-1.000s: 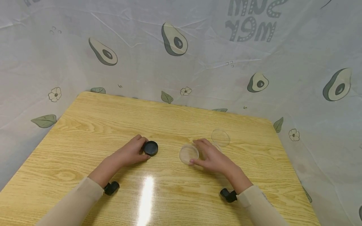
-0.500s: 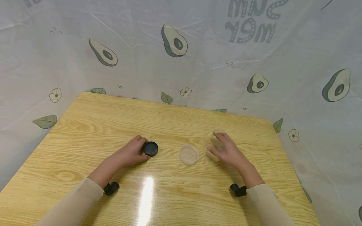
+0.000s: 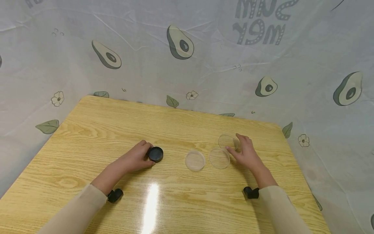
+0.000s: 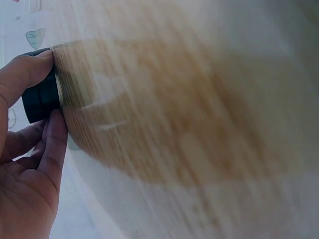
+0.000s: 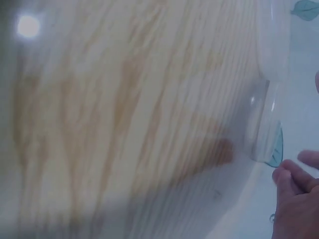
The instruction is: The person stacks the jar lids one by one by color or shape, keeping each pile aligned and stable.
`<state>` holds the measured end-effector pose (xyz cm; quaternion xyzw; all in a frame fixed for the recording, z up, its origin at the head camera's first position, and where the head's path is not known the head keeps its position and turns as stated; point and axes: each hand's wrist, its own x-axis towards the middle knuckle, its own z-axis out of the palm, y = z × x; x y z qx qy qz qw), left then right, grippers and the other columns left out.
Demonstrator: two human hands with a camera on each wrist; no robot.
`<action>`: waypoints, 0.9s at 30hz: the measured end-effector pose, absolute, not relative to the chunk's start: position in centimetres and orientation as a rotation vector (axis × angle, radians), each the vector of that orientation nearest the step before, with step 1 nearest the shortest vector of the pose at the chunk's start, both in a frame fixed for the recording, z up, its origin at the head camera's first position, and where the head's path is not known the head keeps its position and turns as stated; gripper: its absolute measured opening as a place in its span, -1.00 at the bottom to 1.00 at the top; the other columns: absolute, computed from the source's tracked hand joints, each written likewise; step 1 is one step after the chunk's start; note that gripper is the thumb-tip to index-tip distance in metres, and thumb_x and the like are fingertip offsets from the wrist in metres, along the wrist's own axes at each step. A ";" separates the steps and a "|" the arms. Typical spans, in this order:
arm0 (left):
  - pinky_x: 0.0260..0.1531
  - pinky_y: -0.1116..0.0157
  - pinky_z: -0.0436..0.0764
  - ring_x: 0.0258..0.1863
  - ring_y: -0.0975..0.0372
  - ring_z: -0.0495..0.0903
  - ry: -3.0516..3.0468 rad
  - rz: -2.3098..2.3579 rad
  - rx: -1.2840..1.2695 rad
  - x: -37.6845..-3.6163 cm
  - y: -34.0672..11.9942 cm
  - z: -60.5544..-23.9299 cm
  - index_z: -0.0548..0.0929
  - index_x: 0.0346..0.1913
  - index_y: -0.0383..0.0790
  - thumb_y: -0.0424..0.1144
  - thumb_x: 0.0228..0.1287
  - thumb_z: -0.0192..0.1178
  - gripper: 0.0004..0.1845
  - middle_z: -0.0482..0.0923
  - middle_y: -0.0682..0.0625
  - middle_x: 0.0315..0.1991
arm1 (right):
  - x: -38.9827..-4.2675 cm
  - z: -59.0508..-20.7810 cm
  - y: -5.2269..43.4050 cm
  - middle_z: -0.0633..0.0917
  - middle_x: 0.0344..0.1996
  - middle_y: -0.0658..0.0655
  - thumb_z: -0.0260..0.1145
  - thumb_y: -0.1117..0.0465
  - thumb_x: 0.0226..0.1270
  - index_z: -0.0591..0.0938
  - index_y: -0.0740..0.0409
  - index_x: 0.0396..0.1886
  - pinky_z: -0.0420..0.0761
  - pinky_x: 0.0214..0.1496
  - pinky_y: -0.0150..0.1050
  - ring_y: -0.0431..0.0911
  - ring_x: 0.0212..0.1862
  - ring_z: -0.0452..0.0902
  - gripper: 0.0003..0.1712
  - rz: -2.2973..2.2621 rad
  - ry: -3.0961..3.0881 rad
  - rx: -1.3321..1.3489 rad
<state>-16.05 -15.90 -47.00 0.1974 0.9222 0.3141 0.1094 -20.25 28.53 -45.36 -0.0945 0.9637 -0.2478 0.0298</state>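
Fingers of the left hand (image 3: pixel 136 157) curl round a small round black plastic lid (image 3: pixel 155 153) lying flat on the light wooden table (image 3: pixel 96 130). The right hand (image 3: pixel 246 151) has loosely spread fingers touching the farthest of three clear shallow round plastic dishes (image 3: pixel 226 141), gripping nothing. The other two dishes (image 3: pixel 219 158) (image 3: pixel 195 160) lie side by side between the hands.

black cap (image 3: pixel 155 153) flat, 3 clear dishes (image 3: pixel 219 158) beside
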 end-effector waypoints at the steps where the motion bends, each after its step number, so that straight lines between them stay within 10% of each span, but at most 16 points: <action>1: -0.27 0.26 0.40 -0.33 0.21 0.34 2.714 0.922 0.583 -16.0 -15.9 -47.0 0.51 0.06 -0.31 -0.18 0.12 0.42 -0.50 0.39 -0.06 -0.22 | -20.3 -45.4 28.5 0.15 0.42 0.43 0.18 -0.23 0.36 0.05 0.31 0.50 0.18 0.33 0.37 0.36 0.44 0.01 0.00 -0.767 2.966 -0.284; 27: -0.27 0.26 0.40 -0.32 0.22 0.34 2.725 0.919 0.593 -15.9 -15.9 -47.0 0.51 0.08 -0.31 -0.17 0.12 0.42 -0.49 0.39 -0.05 -0.22 | -21.9 -46.6 28.7 0.12 0.46 0.44 0.21 -0.16 0.37 0.04 0.36 0.49 0.14 0.40 0.32 0.36 0.47 -0.03 -0.02 -0.744 2.895 -0.301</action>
